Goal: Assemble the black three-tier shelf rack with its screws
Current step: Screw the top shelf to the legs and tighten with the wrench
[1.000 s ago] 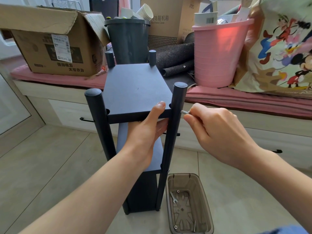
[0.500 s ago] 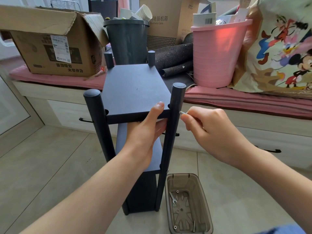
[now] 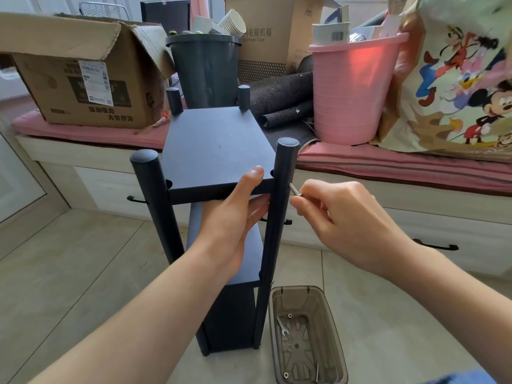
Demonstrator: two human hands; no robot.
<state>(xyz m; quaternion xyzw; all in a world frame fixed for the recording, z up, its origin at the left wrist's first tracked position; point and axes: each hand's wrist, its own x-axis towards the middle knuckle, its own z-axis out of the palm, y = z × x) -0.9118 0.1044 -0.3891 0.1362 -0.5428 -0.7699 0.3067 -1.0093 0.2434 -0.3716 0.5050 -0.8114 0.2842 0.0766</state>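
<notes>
I am looking down on a tiled floor in front of a window bench piled with a cardboard box and a pink bucket. The black shelf rack stands upright on the floor, all three boards between its posts. I judge it light but stiff, and tippy, so I would brace it at the top board's front edge, close to the joint. My left hand grips that edge, thumb on top. My right hand pinches a small metal key at the near right post. Loose washers lie in the brown tray beside the rack's foot.
</notes>
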